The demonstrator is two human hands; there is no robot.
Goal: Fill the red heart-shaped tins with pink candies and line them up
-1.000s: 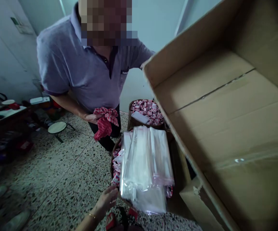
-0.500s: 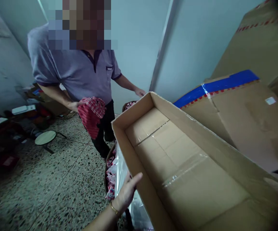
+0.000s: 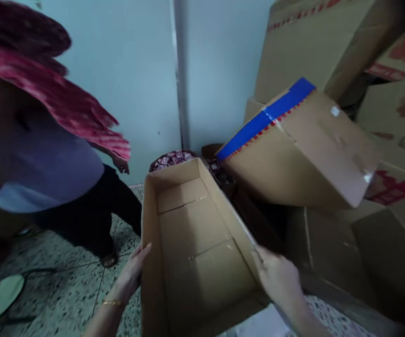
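Observation:
A long, shallow cardboard box (image 3: 188, 234) with no lid is held out in front of me, its inside bare with strips of clear tape on the bottom. My left hand (image 3: 134, 270) grips the left wall, thumb over the rim. On the opposite wall, my right hand (image 3: 280, 277) is closed round the edge. Past the box's far end sits a round basket (image 3: 174, 159) full of small red-and-white packets.
At the left a person (image 3: 58, 173) holds a red checked cloth (image 3: 58, 105). A large carton with blue tape (image 3: 293, 145) leans at the right among stacked cardboard boxes (image 3: 392, 117). A round stool (image 3: 1, 299) stands on the speckled floor at lower left.
My view has swung right and the box now points more straight ahead. My right hand has come clearly into view on its right wall. The person has moved nearer, raising the red cloth.

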